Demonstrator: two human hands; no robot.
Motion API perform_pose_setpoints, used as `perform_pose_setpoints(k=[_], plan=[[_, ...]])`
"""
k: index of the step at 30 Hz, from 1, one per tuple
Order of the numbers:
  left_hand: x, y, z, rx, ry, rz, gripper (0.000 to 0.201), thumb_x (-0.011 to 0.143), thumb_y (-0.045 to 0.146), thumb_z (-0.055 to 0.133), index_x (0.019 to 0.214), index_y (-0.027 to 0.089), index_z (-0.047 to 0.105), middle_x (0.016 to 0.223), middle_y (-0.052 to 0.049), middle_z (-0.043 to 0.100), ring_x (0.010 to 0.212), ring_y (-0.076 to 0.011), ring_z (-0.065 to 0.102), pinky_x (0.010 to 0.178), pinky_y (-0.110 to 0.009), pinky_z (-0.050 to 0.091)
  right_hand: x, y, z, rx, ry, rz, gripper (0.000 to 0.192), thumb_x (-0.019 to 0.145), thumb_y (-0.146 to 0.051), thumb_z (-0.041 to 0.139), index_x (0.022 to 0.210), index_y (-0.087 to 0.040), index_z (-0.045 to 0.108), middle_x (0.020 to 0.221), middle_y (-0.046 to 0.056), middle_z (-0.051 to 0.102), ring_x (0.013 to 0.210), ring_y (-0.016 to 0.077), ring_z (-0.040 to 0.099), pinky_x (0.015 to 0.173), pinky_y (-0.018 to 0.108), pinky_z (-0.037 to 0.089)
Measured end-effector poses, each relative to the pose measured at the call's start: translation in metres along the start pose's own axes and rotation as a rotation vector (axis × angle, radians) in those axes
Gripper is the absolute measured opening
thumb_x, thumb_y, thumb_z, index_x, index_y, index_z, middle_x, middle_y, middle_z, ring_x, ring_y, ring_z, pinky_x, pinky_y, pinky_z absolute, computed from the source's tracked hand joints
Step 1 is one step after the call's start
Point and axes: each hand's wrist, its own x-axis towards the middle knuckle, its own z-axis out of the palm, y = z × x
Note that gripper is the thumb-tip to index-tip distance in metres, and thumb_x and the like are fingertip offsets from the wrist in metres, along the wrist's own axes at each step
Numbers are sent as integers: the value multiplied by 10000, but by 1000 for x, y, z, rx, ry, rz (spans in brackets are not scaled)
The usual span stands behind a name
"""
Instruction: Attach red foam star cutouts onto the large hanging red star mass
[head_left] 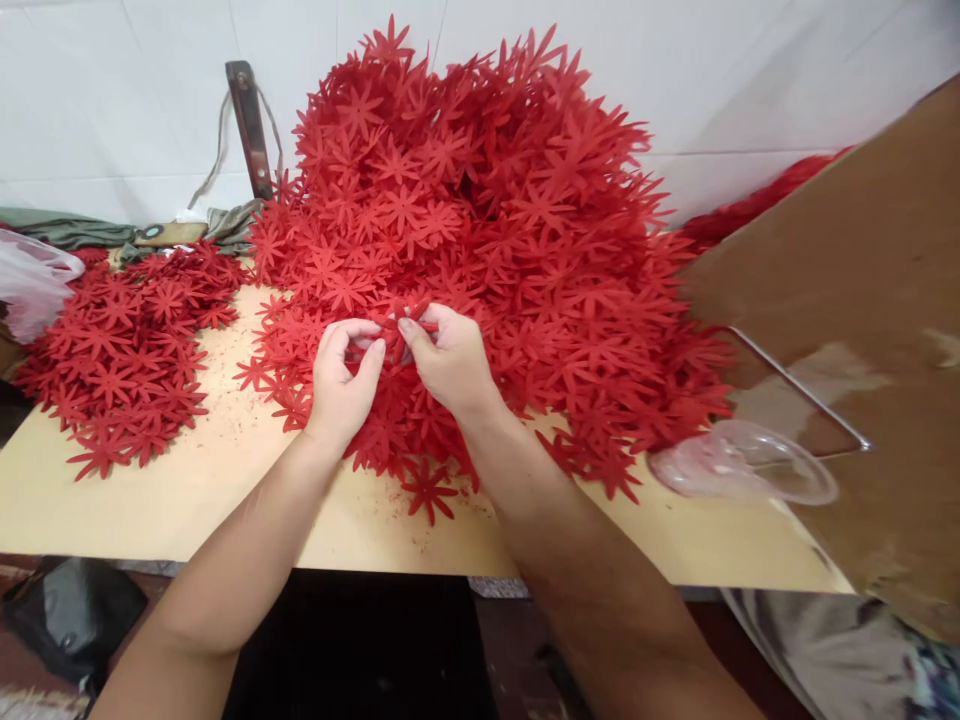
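Both hands pinching one red flower [396, 325] between fingertips, left hand [341, 385] and right hand [450, 362] meeting at the front of the big pile [487, 230]. Petals thin: likely to tear under a hard pull. Neighbouring flowers, touching the knuckles, could slide toward the table [112, 510] edge.

A large flower heap [487, 230] lies right of a smaller pile [124, 350].

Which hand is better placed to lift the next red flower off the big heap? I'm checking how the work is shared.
Probably the right hand: its grip already pinches a red flower at the big heap. The left hand curls beside it, fingertips barely touching the petals.
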Motion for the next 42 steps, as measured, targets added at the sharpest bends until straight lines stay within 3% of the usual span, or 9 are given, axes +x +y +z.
perform_pose_setpoints(k=[7,11,16,20,28,33,36,39,42], plan=[[-2,0,4,-147,-58,-117,305,795,355,604,1061,207,593,1119,-49,597,957,-133,562,917,-283,439,1,6,-4,-153,72,-52,404,779,-373,606,493,-184,393,477,-59,360,494,57,316,497,224,287],[-2,-4,8,-241,-85,-202,294,743,407,659,962,212,644,989,-13,657,928,-134,594,909,-285,457,-6,8,-1,63,-81,-3,406,744,-499,611,540,-192,442,503,-57,389,508,63,346,493,211,330],[4,-10,4,-313,85,-300,203,755,389,643,817,196,652,779,22,678,803,-110,619,855,-273,475,-9,8,-1,295,-283,145,240,687,-401,700,740,-205,572,581,-51,518,559,75,486,530,205,421],[11,-10,-1,-403,169,-350,184,758,372,622,774,191,594,736,28,674,763,-107,649,783,-259,482,-5,10,-6,273,-174,148,239,702,-391,683,674,-191,554,519,-52,538,477,68,496,477,208,409],[12,-1,-3,-539,140,-472,126,648,177,612,743,179,530,688,46,677,593,-72,642,571,-175,457,-1,15,-12,149,87,167,388,733,-460,645,518,-203,450,381,-65,423,330,48,343,339,214,253],[10,7,-5,-594,-38,-547,214,670,222,564,880,214,522,831,34,701,676,-93,659,540,-188,488,-1,16,-10,219,48,155,237,744,-373,657,644,-206,523,482,-62,501,397,55,424,409,214,364],[10,8,-5,-598,-49,-591,225,699,343,610,853,207,518,786,30,681,695,-105,663,535,-200,510,-2,16,-8,253,32,121,169,722,-312,684,786,-222,556,556,-71,537,412,51,440,425,211,393],[9,7,-4,-567,-2,-624,278,673,387,668,784,193,502,686,34,649,673,-104,659,537,-191,513,-2,17,-10,210,30,112,173,747,-334,655,698,-212,542,488,-72,498,387,51,421,403,209,363],[8,7,-2,-558,-27,-601,280,655,353,695,785,190,508,716,29,669,709,-110,671,566,-194,520,-2,20,-12,138,43,124,336,781,-386,611,537,-202,469,407,-61,445,353,52,384,370,216,312]])
